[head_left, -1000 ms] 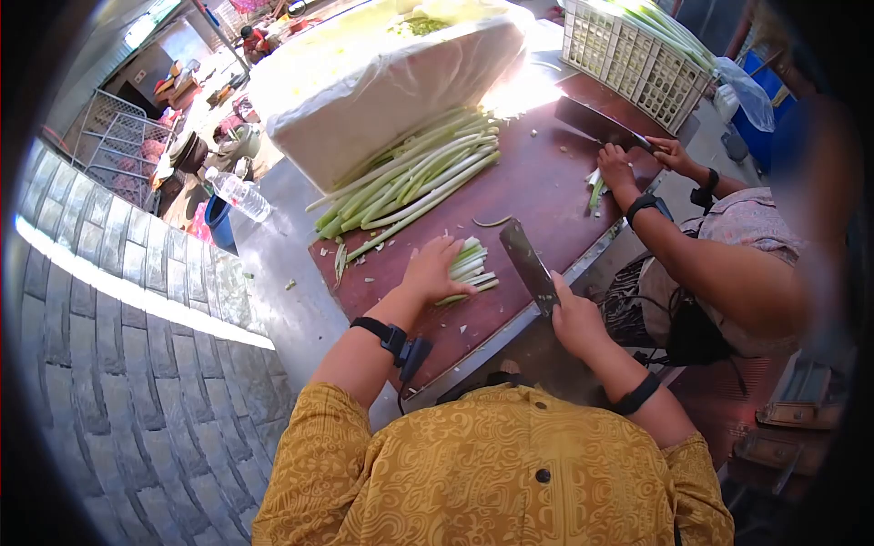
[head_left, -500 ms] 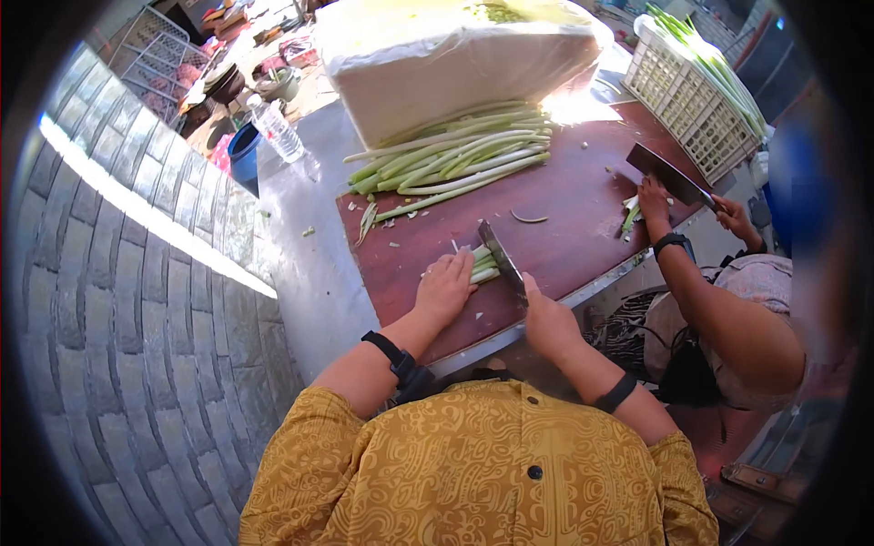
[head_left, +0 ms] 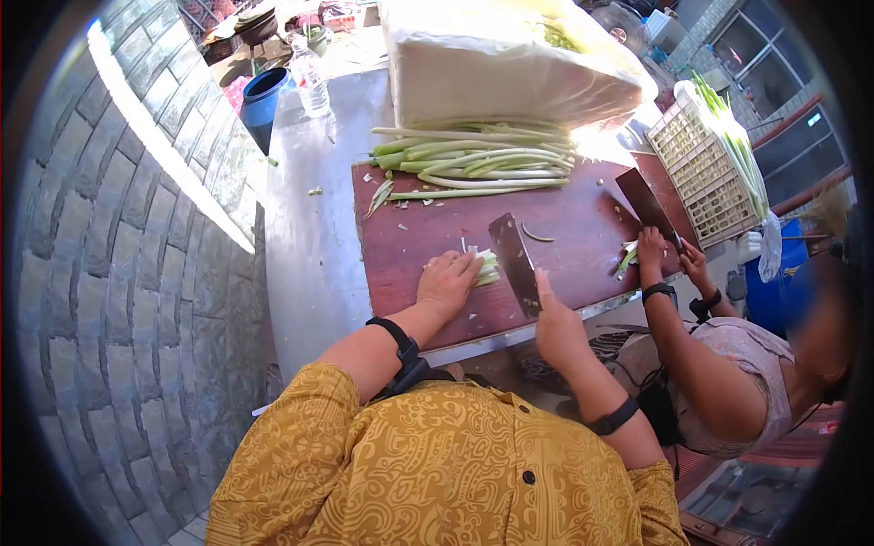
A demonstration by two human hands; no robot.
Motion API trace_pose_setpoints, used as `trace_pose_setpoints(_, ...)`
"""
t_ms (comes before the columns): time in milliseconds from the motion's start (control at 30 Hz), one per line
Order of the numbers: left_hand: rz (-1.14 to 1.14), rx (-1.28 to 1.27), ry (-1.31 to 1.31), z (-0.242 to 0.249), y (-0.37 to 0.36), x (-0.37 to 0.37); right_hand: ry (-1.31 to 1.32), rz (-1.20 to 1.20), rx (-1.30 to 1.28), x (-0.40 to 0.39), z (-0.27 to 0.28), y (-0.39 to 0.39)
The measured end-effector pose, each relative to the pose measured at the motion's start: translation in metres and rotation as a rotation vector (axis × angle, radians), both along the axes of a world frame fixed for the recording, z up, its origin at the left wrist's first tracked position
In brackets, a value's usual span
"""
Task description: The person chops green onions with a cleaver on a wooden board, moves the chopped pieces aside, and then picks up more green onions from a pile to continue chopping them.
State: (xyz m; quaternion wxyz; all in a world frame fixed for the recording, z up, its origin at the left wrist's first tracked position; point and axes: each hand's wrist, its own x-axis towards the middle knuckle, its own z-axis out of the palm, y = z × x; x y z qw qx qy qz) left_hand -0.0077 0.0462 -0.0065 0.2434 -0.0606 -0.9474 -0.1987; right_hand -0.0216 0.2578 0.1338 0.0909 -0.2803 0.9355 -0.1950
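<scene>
My left hand presses on a short bunch of cut green onions, fingers curled together over their near end. In my right hand is a cleaver, its broad blade tilted and apart from the bunch, just to its right. Both are over a dark red cutting board. Behind them a pile of long green onions lies across the board. A thin curved strip of onion rests just beyond the cleaver.
At the right a co-worker holds another cleaver over some onion. A large plastic-wrapped white box stands behind the pile. A white crate is at the far right, a plastic bottle at the back left.
My right hand has drawn the cleaver right, away from the bunch, and more of its blade face shows. My left hand stays on the onions. The whole view has turned slightly.
</scene>
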Motion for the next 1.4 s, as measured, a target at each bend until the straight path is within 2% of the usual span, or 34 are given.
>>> trace_pose_setpoints(267, 0.004, -0.012, -0.024, 0.009, 0.001, 0.003, -0.127, 0.032, 0.189, 0.005, -0.009, -0.01)
trace_pose_setpoints(400, -0.022, 0.029, -0.082, 0.009, 0.0, 0.003, -0.125, 0.076, 0.202, 0.001, -0.005, -0.012)
trace_pose_setpoints(500, -0.045, 0.045, -0.124, 0.005, 0.0, 0.003, -0.223, 0.053, 0.317, -0.006, 0.01, -0.019)
trace_pose_setpoints(700, -0.017, 0.008, -0.017, 0.003, 0.0, 0.002, -0.145, 0.121, 0.25, -0.022, -0.021, -0.026)
trace_pose_setpoints(900, -0.043, 0.071, -0.096, 0.005, -0.003, 0.003, 0.019, 0.03, 0.08, -0.03, -0.072, -0.037)
trace_pose_setpoints(1000, -0.051, 0.113, -0.115, 0.006, -0.002, 0.005, 0.013, -0.138, 0.011, -0.032, -0.082, -0.034)
trace_pose_setpoints(1133, -0.02, 0.084, -0.016, 0.001, -0.002, 0.004, 0.022, -0.113, -0.112, -0.03, -0.068, -0.028)
trace_pose_setpoints(1300, -0.011, 0.089, 0.013, -0.004, 0.0, 0.001, -0.053, 0.017, 0.069, -0.012, -0.007, -0.025)
trace_pose_setpoints(1400, -0.015, 0.104, 0.011, -0.001, -0.001, 0.002, -0.104, 0.046, 0.162, 0.0, 0.008, -0.025)
